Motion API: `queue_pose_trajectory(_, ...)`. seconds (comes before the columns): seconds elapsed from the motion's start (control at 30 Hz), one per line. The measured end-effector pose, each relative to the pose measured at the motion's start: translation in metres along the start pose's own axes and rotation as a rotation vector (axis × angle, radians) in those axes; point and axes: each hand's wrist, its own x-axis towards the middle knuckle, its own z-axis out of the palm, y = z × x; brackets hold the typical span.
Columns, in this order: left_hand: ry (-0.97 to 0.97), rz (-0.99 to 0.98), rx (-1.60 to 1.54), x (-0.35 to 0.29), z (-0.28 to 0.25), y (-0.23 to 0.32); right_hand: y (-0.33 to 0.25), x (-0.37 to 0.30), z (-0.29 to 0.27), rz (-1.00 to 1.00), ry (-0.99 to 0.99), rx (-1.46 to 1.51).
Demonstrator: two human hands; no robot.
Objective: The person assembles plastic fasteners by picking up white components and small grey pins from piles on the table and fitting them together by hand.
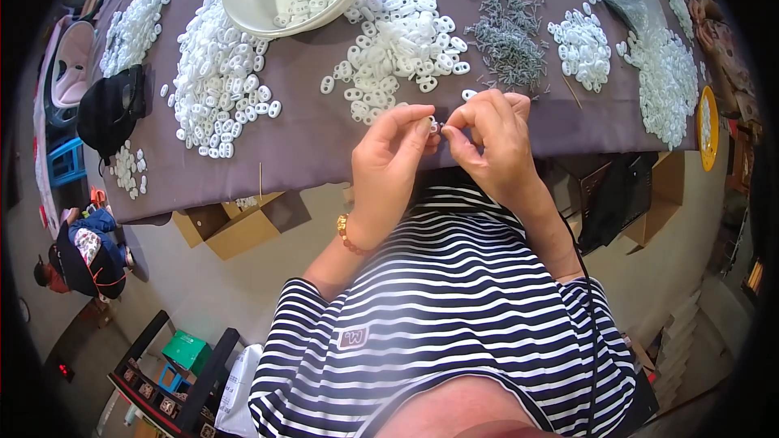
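Note:
My left hand (391, 158) pinches a small white plastic piece with holes (433, 125) between thumb and fingertips, just over the table's near edge. Close against it on the right, my right hand (497, 142) is closed in a pinch. A tiny dark bit shows between its fingertips and the white piece; the fingers cover the rest. Beyond the hands lies a heap of white oval two-holed pieces (398, 45). To its right is a pile of small grey screws (511, 36). One loose white oval (469, 95) lies near my right hand.
A cream basin (234, 2) with some white pieces stands at the back. More white heaps lie left (213, 73) and right (583, 47), with a black cap (114, 113) at far left. An orange dish (707, 146) sits at the right edge. Cardboard boxes (239, 231) stand under the brown-covered table (308, 142).

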Motion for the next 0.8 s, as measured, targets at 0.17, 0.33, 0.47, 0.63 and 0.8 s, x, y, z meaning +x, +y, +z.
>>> queue_pose_trajectory(0.17, 0.014, 0.057, 0.094, 0.0009, 0.0031, -0.0011, 0.0007, -0.0040, -0.0001, -0.012, 0.031, 0.023)
queue_pose_trajectory(0.33, 0.029, 0.073, 0.187, 0.0010, 0.0035, -0.0032, 0.0022, -0.0047, 0.0002, -0.023, 0.026, 0.022)
queue_pose_trajectory(0.47, 0.003, 0.084, 0.207, 0.0027, 0.0019, -0.0035, 0.0020, -0.0046, -0.0002, -0.033, 0.035, 0.024)
queue_pose_trajectory(0.63, -0.008, 0.081, 0.226, 0.0028, 0.0020, -0.0032, 0.0071, -0.0079, 0.0026, 0.021, -0.006, 0.083)
queue_pose_trajectory(0.8, -0.043, 0.047, 0.226, 0.0015, 0.0037, -0.0003, 0.0083, -0.0093, 0.0016, 0.146, -0.050, 0.203)
